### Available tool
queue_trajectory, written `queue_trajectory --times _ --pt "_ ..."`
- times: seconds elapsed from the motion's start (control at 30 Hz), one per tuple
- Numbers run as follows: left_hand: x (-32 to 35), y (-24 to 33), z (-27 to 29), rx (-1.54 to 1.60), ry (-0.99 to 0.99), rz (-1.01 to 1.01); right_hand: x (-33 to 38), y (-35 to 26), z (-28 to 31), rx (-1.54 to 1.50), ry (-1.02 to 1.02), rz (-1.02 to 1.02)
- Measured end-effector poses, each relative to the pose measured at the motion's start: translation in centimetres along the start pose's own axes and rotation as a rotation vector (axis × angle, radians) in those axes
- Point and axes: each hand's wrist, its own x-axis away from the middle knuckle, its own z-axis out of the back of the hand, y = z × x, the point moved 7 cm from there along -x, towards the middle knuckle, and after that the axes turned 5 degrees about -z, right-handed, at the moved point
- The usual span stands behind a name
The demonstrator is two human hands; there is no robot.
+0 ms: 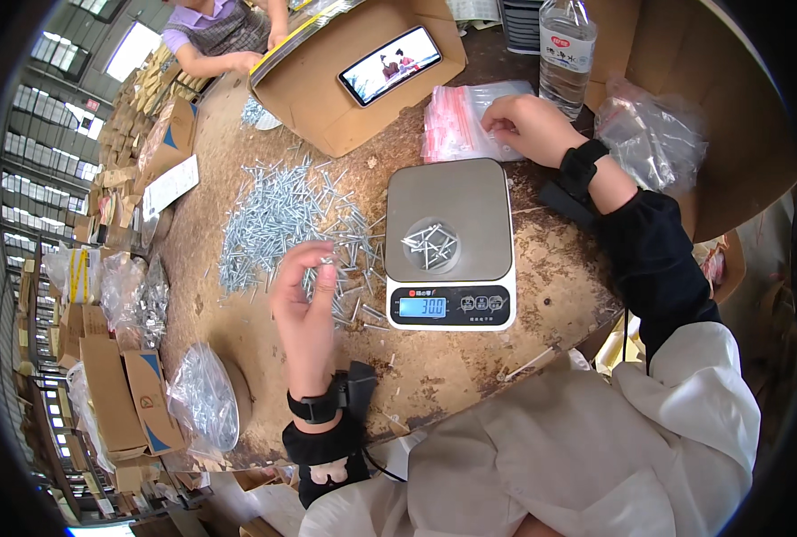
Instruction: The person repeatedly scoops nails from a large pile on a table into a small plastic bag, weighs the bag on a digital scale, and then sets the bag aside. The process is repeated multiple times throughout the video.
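Observation:
My left hand is beside a heap of thin silver screws, fingers curled and pinched. A bit of silver metal shows at its fingertips, apparently a screw. Just right of this hand stands a digital kitchen scale with a lit display. On its grey plate sits a small clear round cup with several screws in it. My right hand lies over a stack of clear zip bags with pink-red edges behind the scale. Its thumb and forefinger are drawn together at the bags; whether a bag is between them is hard to see.
A phone playing a video leans in an open cardboard box at the back. A water bottle stands behind the bags. Crumpled plastic lies at right, a plastic-lined bowl at left. Another person works across the table.

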Motion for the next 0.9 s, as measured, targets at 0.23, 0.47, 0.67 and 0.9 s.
queue_trajectory --times 0.23,0.47,0.67,0.9 --pt "-1.2 4.1 -5.6 -0.008 -0.110 -0.194 -0.4 -0.3 0.3 -0.042 0.035 -0.014" --pt "0.6 3.3 -2.1 0.251 -0.025 -0.019 3.1 -11.9 4.7 -0.075 0.330 0.482" --pt "2.0 5.7 -5.8 0.055 -0.280 -0.180 8.7 -19.2 3.4 -0.064 0.306 0.766" --pt "1.9 5.2 -5.5 0.151 -0.127 -0.069 8.9 -18.7 2.9 -0.066 0.309 0.785"
